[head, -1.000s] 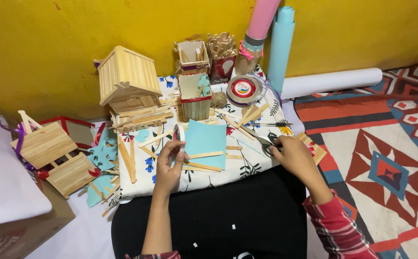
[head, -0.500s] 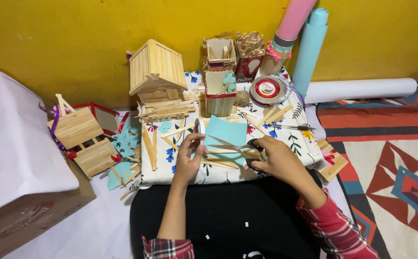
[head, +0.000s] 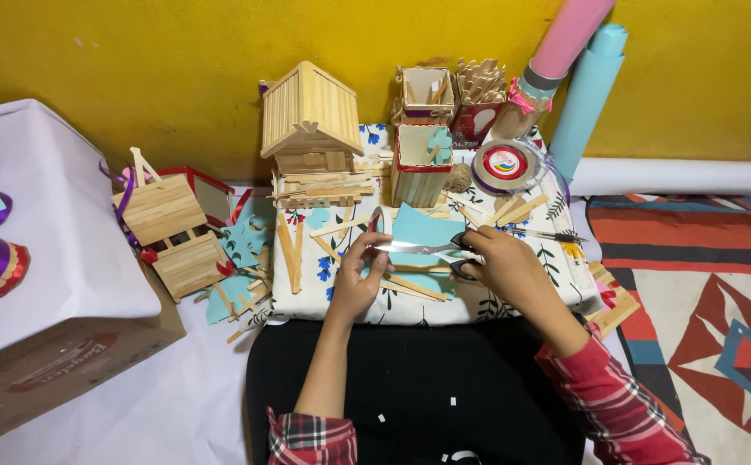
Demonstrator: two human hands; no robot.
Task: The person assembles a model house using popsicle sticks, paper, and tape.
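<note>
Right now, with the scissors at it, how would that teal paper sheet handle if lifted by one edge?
The teal paper sheet looks thin, so probably floppy and very light. The left hand pinches its left edge while the right hand works the scissors, suggesting it needs support to stay flat. Likely creases easily.

On the cloth-covered board before me lie loose sticks at the left and the paper sheet in the middle — behind them the stick house and stick box. A tape roll lies right of the box; two stick crates left of the board.
</note>
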